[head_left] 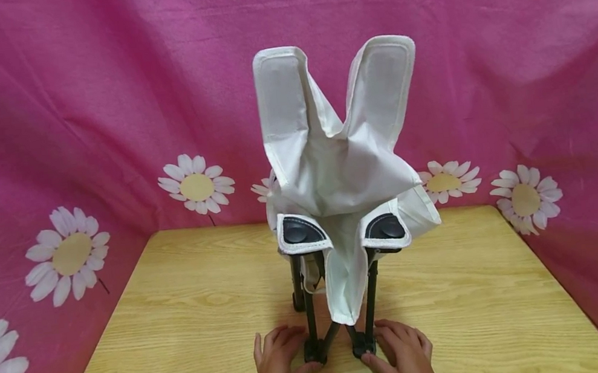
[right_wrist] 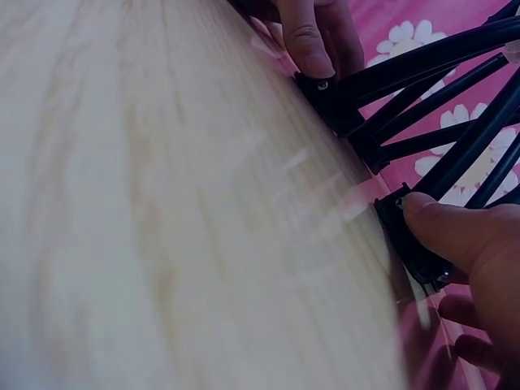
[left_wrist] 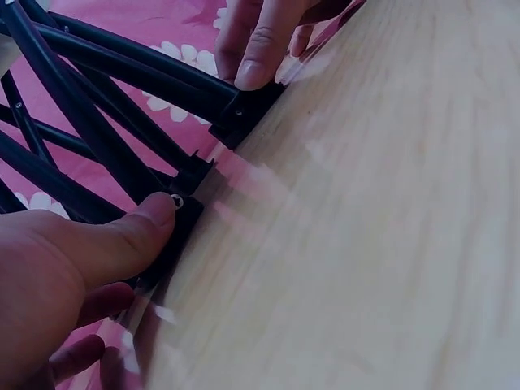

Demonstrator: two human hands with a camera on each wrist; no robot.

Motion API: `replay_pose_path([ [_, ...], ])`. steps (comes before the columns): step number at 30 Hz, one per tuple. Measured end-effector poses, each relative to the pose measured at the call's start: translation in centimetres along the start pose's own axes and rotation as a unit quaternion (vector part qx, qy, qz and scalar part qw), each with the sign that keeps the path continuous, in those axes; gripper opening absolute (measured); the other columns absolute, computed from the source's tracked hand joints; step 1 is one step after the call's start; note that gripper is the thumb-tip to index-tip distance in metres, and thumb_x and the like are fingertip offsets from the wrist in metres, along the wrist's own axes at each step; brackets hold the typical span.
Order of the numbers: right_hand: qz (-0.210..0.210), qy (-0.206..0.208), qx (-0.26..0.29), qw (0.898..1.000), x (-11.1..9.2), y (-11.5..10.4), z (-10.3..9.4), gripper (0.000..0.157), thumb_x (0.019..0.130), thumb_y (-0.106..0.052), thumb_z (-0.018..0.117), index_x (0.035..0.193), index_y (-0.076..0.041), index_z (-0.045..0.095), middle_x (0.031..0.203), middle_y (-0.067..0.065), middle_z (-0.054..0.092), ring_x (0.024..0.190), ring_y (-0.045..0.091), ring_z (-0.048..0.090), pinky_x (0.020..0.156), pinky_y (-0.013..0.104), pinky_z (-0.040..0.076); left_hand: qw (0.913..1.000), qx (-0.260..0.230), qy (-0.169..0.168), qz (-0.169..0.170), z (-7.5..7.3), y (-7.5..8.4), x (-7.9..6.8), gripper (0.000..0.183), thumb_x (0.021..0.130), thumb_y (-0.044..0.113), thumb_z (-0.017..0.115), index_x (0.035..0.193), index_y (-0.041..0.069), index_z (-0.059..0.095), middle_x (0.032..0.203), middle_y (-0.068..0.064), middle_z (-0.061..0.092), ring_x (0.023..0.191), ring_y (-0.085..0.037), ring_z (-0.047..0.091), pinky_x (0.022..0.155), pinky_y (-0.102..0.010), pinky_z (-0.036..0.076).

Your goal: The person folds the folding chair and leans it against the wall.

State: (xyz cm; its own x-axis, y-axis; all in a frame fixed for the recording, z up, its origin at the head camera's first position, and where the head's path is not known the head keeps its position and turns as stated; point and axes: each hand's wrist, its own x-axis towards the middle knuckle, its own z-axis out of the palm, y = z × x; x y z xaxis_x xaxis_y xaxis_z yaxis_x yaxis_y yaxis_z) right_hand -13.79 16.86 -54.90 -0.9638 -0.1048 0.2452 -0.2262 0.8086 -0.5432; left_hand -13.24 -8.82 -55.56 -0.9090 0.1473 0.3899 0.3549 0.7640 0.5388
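Observation:
A partly folded frame with black crossing legs stands upright on the table, draped in white fabric. Two fabric flaps stick up at its top, and black corner patches show at the front. Low on the near left leg, my left hand holds the black foot, thumb against its near face and fingers around the outside. My right hand grips the near right foot the same way. Both thumbs sit by the feet's screws. The fabric hides much of the upper frame.
The wood-grain table extends to both sides of the frame. Behind and along the sides hangs a pink cloth with white daisies and pale lettering. A rear foot rests farther back on the left.

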Motion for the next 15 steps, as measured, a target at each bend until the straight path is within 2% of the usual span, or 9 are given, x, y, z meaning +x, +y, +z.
replay_pose_path([
  [6,-0.011,0.024,0.005,1.000,0.24,0.04,0.19,0.035,0.071,-0.056,0.066,0.095,-0.031,0.063,0.116,-0.006,0.054,0.106,0.021,0.043,0.086,0.050,0.016,1.0000,0.005,0.003,-0.005,0.20,0.03,0.26,0.050,0.061,0.048,0.073,0.106,0.026,0.065,0.115,0.006,0.058,0.115,-0.024,0.038,0.094,-0.063,0.001],
  [15,0.027,-0.014,0.006,1.000,0.81,-0.30,-0.07,0.040,0.072,-0.060,0.061,0.098,-0.029,0.062,0.118,-0.005,0.053,0.110,0.023,0.041,0.090,0.052,0.014,1.0000,0.005,0.004,-0.005,0.15,0.04,0.58,0.047,0.063,0.048,0.072,0.105,0.026,0.065,0.114,0.007,0.057,0.115,-0.024,0.038,0.093,-0.064,0.002],
])
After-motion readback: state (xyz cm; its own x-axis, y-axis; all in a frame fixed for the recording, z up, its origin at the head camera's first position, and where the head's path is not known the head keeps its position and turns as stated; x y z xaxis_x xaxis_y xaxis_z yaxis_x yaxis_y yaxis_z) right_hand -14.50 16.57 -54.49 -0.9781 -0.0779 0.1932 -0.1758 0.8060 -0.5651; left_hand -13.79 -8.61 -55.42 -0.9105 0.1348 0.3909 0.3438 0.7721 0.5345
